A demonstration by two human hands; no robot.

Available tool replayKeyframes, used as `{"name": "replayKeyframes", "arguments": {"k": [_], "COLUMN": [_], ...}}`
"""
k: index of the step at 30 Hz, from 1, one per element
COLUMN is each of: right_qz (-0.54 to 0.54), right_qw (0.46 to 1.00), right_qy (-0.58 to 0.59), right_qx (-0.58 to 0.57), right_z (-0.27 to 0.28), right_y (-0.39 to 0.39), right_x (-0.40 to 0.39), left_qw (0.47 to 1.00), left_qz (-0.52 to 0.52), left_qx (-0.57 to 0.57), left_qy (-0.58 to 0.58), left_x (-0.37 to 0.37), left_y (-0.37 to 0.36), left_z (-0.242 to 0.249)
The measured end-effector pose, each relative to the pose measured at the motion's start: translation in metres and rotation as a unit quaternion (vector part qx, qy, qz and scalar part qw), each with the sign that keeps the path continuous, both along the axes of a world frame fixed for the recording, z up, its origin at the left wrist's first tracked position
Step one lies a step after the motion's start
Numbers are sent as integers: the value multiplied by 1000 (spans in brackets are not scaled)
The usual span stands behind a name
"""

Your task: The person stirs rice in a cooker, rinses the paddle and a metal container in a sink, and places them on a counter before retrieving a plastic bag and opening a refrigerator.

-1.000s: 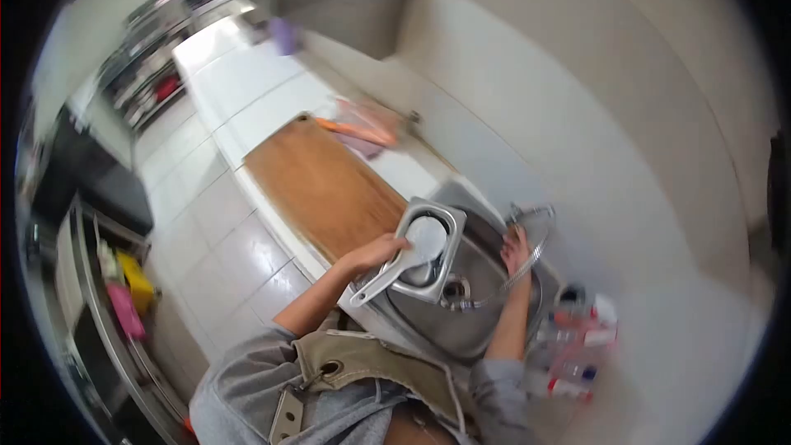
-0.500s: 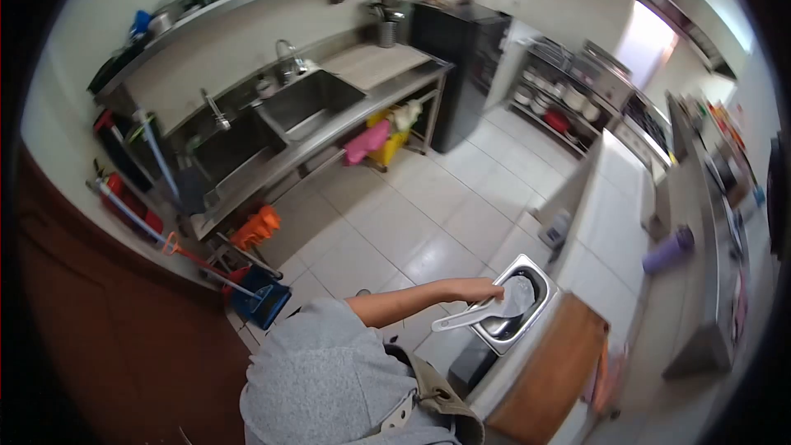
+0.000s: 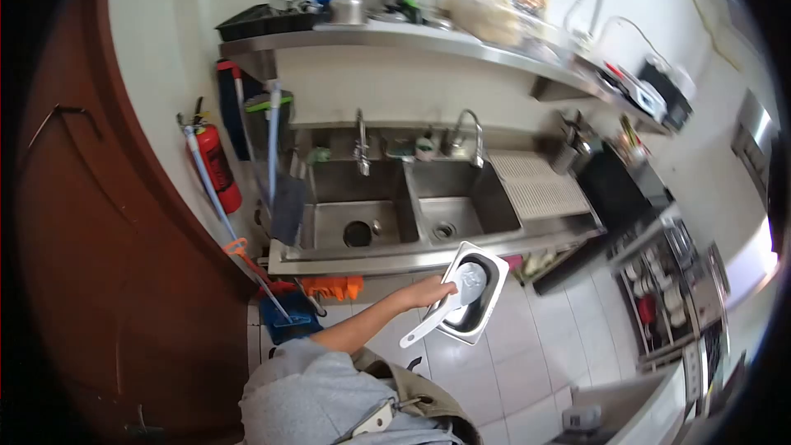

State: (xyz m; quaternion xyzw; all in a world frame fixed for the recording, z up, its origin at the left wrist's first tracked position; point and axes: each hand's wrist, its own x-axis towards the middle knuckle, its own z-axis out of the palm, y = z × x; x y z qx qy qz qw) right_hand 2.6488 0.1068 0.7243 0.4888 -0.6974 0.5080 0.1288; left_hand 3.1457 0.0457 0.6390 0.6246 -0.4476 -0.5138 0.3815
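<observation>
My left hand (image 3: 432,290) is closed on the near-left rim of a small stainless steel food pan (image 3: 498,290), held up in the air in front of the sink counter. A white rice paddle (image 3: 424,329) lies slantwise across that rim under my fingers. Its pale, textured head rests inside the pan and its handle sticks out toward me. The pan's interior is partly hidden by the paddle; a shiny metal bottom shows. Below the pan is the tiled floor. My right hand is out of the picture.
A double sink (image 3: 354,198) with two taps stands ahead, a ribbed drainboard (image 3: 535,185) on its right. Above runs a loaded metal shelf (image 3: 395,37). A fire extinguisher (image 3: 217,166), a blue dustpan (image 3: 288,319) and a brown door (image 3: 156,297) are left. Dish racks (image 3: 659,297) stand right.
My view has swung left, from the white tiled counter with the brown board toward the sinks. The pan and paddle, still in my left hand, have moved away from that counter.
</observation>
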Motion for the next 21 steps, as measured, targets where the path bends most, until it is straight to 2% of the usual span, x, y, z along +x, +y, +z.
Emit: {"name": "replayKeyframes", "arguments": {"k": [3,5,8,9,11,15,16,17,18,21], "right_qz": [116,206,381,436,537,700,720,739,756,812], "right_qw": [993,978,923,898,838,687,661,632,604,531], "right_qy": [20,29,45,51,74,118,119,122,124,104], "right_qx": [-8,-10,-10,-18,-64,-155,-178,-199,-219,-218], "right_z": [17,25,40,48,76,142,156,170,182,216], "right_y": [-85,-137,-211,-225,-243,-236,-235,-235,-237,-239], "right_x": [58,104,196,233,316,449,478,504,531,604], "left_qw": [992,972,940,925,880,796,754,711,695,621], "left_qz": [123,225,336,371,472,603,651,701,715,777], "left_qx": [-34,-30,35,56,-3,7,4,-20,-23,-5], "left_qy": [22,57,45,57,43,48,88,50,78,103], "left_x": [64,86,126,136,145,145,137,140,142,129], "left_y": [19,52,103,121,156,216,220,230,240,246], "left_z": [-16,7,-7,-16,-41,-43,-25,-44,-56,-30]}}
